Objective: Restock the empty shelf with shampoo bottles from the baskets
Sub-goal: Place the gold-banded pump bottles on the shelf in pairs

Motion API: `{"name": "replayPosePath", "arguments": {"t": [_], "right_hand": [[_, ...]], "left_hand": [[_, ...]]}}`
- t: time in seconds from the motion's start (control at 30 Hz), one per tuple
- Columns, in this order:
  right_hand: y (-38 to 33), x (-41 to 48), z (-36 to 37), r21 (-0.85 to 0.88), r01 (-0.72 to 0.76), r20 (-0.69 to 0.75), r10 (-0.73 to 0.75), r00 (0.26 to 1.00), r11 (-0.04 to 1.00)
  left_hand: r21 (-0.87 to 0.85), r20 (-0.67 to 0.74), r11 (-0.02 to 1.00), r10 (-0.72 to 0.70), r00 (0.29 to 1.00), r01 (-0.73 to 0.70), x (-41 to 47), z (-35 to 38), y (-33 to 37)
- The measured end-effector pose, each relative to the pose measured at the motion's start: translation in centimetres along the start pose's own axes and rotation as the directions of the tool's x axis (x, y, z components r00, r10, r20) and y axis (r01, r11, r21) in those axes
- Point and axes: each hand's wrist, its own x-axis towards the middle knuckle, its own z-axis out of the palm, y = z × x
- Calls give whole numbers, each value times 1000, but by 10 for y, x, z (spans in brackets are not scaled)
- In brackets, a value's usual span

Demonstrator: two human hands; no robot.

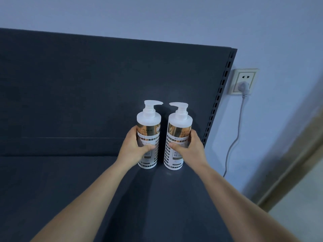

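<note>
Nearest us, two bare forearms [236, 203] reach forward over the shelf [70, 198], a dark blue-grey matte deck that fills the lower view.

The left hand [134, 145] grips the left bottle [148, 119]: its fingers curl round the far left side and its thumb lies across the label front. The right hand [187, 147] holds the right bottle [180, 119] in mirror fashion, thumb on the label and fingers wrapped round the right side.

Both shampoo bottles are white pump bottles with a gold band and a checked label. They stand upright near the right end of the shelf, side by side with a narrow gap, not touching. Their bases appear to rest on the deck just before it meets the back. The pump spouts point inward, toward each other.

Behind them we note the back panel [87, 84], in the same dark colour, with a thin horizontal seam low down. A slotted upright [220, 95] runs along its right edge.

Beyond is a pale blue wall [157, 14]. On it, right of the upright, a socket [243, 76] carries a grey plug [243, 86]; its cable [235, 137] hangs down. At far right we see a tan skirting strip [286, 173] and pale floor [300, 222].
</note>
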Motion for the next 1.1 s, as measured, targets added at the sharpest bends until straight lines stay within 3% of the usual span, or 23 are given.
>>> {"name": "replayPosePath", "arguments": {"t": [0.4,0.63,0.77,0.9,1.0,1.1], "right_hand": [[-10,-8,9,38,-100,-28,101,994,994],[-11,-33,7,-127,-158,1,160,987,979],[-3,-73,-15,-443,-181,18,210,978,878],[5,-124,-50,-671,-139,2,189,982,729],[10,-168,-74,-752,-165,-27,220,975,638],[15,-213,-92,-788,-237,-106,253,962,569]], "left_hand": [[-9,18,999,51,999,-51,0,7,1],[120,19,993,-9,1000,7,-6,8,-1],[245,48,969,-54,997,41,-30,11,-5],[426,163,904,-104,981,25,-65,14,-4],[512,286,855,-75,955,-87,-100,16,5],[552,426,779,43,904,-297,-136,22,22]]}}
